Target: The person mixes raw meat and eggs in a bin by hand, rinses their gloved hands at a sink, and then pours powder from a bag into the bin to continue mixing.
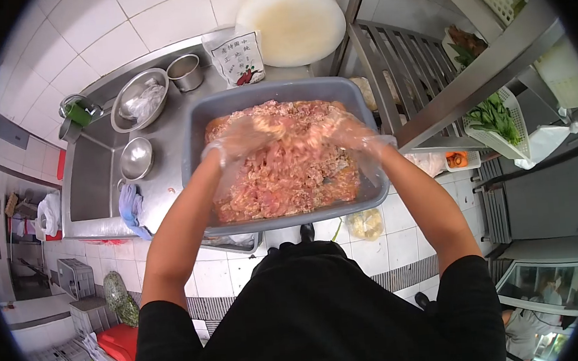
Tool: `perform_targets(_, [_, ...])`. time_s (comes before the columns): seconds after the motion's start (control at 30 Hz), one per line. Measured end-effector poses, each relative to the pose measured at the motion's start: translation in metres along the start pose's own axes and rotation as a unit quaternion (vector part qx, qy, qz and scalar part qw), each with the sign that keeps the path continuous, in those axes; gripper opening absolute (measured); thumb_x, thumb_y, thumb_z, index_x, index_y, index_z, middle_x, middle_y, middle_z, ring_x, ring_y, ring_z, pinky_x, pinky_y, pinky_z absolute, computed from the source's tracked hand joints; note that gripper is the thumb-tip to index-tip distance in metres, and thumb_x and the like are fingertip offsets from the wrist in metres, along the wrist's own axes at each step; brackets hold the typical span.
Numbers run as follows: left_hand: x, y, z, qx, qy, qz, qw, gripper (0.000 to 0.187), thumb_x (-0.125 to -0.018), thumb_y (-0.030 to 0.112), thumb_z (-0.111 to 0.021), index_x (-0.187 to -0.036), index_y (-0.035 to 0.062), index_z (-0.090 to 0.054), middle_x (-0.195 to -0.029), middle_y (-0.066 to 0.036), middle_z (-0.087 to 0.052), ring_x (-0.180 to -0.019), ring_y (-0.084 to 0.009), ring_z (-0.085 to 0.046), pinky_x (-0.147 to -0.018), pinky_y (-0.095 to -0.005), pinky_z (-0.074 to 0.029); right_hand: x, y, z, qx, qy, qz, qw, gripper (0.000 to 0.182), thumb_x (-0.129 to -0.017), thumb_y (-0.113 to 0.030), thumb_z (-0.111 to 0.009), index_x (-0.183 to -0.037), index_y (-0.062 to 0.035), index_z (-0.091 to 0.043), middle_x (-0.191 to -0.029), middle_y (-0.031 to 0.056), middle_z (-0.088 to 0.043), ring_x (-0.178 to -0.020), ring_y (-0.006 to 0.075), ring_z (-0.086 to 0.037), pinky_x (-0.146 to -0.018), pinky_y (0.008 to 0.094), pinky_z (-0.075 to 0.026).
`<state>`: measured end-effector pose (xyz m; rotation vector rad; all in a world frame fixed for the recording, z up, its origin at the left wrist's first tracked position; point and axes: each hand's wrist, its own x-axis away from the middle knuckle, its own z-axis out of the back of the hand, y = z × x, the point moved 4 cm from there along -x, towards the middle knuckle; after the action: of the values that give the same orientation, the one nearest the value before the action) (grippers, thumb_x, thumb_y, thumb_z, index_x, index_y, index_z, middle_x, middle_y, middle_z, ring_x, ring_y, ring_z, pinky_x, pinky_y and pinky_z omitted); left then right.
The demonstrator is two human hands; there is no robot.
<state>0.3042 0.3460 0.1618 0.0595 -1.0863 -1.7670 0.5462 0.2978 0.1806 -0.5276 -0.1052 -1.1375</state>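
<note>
A large grey tub (285, 219) is filled with pinkish raw minced meat (282, 181). Both my hands wear clear plastic gloves and are in the upper part of the meat. My left hand (249, 135) reaches in from the left, its fingers blurred and covered with bits of meat. Opposite it, my right hand (347, 129) comes in from the right, fingertips smeared by motion among the meat. The two hands are a short way apart, and what either one grips cannot be made out.
Behind the tub stand a printed white bag (237, 58) and a round board (291, 23). Metal bowls (136, 157), a pot (186, 74) and a blue cloth (131, 208) lie left by the sink (91, 177). A metal rack (422, 70) rises at right, beside leafy greens (494, 118).
</note>
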Motion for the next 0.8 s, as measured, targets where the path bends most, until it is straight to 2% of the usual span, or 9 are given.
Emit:
perform_targets(0.07, [0.019,-0.011,0.007,0.129,0.015,-0.002,0.991,0.049,-0.084,0.048,-0.071,-0.114,0.0095,-0.068,-0.107,-0.013,-0.068,-0.094,-0.0215,-0.063,-0.081,-0.0377,-0.051,0.016,0.025,-0.024,-0.118,-0.021,0.001,0.993,0.057,-0.086,-0.052,-0.062,-0.123,-0.0091,-0.065,-0.127,0.0208,-0.061,-0.119,0.0318,-0.057,-0.107,0.0393,-0.038])
perform_targets(0.2, [0.002,-0.070,0.010,-0.032,0.068,-0.053,0.996,0.046,-0.082,0.040,-0.076,-0.118,0.0119,-0.067,-0.111,-0.012,-0.068,-0.100,-0.0179,-0.062,-0.086,-0.0354,-0.050,0.030,0.048,-0.080,-0.315,0.015,-0.128,0.940,0.105,-0.074,-0.046,-0.079,-0.150,-0.0045,-0.019,-0.147,0.0246,-0.037,-0.133,0.0336,-0.042,-0.112,0.0455,-0.033])
perform_targets(0.27, [-0.001,-0.106,-0.011,0.274,0.128,-0.013,0.953,0.052,-0.079,0.032,-0.080,-0.123,0.0081,-0.063,-0.117,-0.010,-0.066,-0.101,-0.0184,-0.061,-0.090,-0.0344,-0.049,0.024,0.031,-0.085,-0.449,-0.046,-0.179,0.874,0.124,-0.070,-0.049,-0.082,-0.154,-0.0039,-0.003,-0.153,0.0264,-0.026,-0.137,0.0370,-0.037,-0.112,0.0498,-0.032])
perform_targets(0.33, [-0.015,-0.122,-0.020,0.219,0.167,0.017,0.961,0.060,-0.078,0.025,-0.081,-0.128,0.0042,-0.057,-0.119,-0.009,-0.064,-0.105,-0.0193,-0.061,-0.093,-0.0344,-0.049,0.004,0.035,-0.101,-0.422,-0.038,-0.244,0.872,0.137,-0.064,-0.051,-0.085,-0.154,-0.0060,0.008,-0.154,0.0252,-0.025,-0.137,0.0421,-0.034,-0.109,0.0561,-0.032])
perform_targets(0.37, [-0.019,-0.122,-0.030,0.210,0.045,0.074,0.974,0.059,-0.079,0.026,-0.079,-0.129,0.0034,-0.057,-0.119,-0.008,-0.064,-0.106,-0.0185,-0.061,-0.093,-0.0343,-0.049,0.003,0.046,-0.120,-0.569,-0.066,-0.255,0.779,0.071,-0.075,-0.044,-0.079,-0.133,-0.0078,-0.058,-0.131,0.0185,-0.053,-0.119,0.0295,-0.051,-0.095,0.0359,-0.043])
perform_targets(0.4, [-0.020,-0.120,-0.042,0.198,-0.078,0.129,0.969,0.059,-0.081,0.027,-0.078,-0.130,0.0026,-0.056,-0.120,-0.007,-0.064,-0.107,-0.0177,-0.060,-0.093,-0.0341,-0.049,-0.003,0.054,-0.138,-0.570,-0.069,-0.257,0.777,0.071,-0.075,-0.044,-0.079,-0.133,-0.0078,-0.058,-0.131,0.0185,-0.053,-0.119,0.0295,-0.051,-0.095,0.0359,-0.043])
perform_targets(0.53, [-0.039,-0.132,-0.087,0.431,0.087,0.064,0.896,0.048,-0.090,0.036,-0.067,-0.126,0.0053,-0.059,-0.116,-0.007,-0.065,-0.098,-0.0172,-0.064,-0.081,-0.0335,-0.055,-0.034,0.063,-0.169,-0.732,0.002,-0.150,0.665,0.069,-0.087,-0.033,-0.067,-0.146,-0.0072,-0.041,-0.145,0.0156,-0.045,-0.138,0.0214,-0.038,-0.109,0.0359,-0.034])
perform_targets(0.6, [-0.027,-0.106,-0.086,0.453,0.069,0.114,0.882,0.046,-0.092,0.035,-0.064,-0.126,0.0049,-0.059,-0.116,-0.009,-0.065,-0.097,-0.0184,-0.066,-0.082,-0.0335,-0.056,-0.046,0.048,-0.171,-0.810,-0.034,-0.122,0.572,0.041,-0.094,-0.025,-0.056,-0.130,-0.0050,-0.059,-0.136,0.0116,-0.056,-0.132,0.0160,-0.046,-0.107,0.0302,-0.038])
perform_targets(0.8, [-0.001,-0.068,-0.079,0.671,0.013,0.075,0.738,0.044,-0.094,0.024,-0.060,-0.131,0.0015,-0.053,-0.116,-0.012,-0.066,-0.096,-0.0192,-0.067,-0.082,-0.0322,-0.057,-0.063,0.003,-0.137,-0.816,-0.034,-0.019,0.577,0.043,-0.094,-0.025,-0.057,-0.130,-0.0006,-0.057,-0.131,0.0122,-0.060,-0.122,0.0204,-0.057,-0.104,0.0312,-0.045])
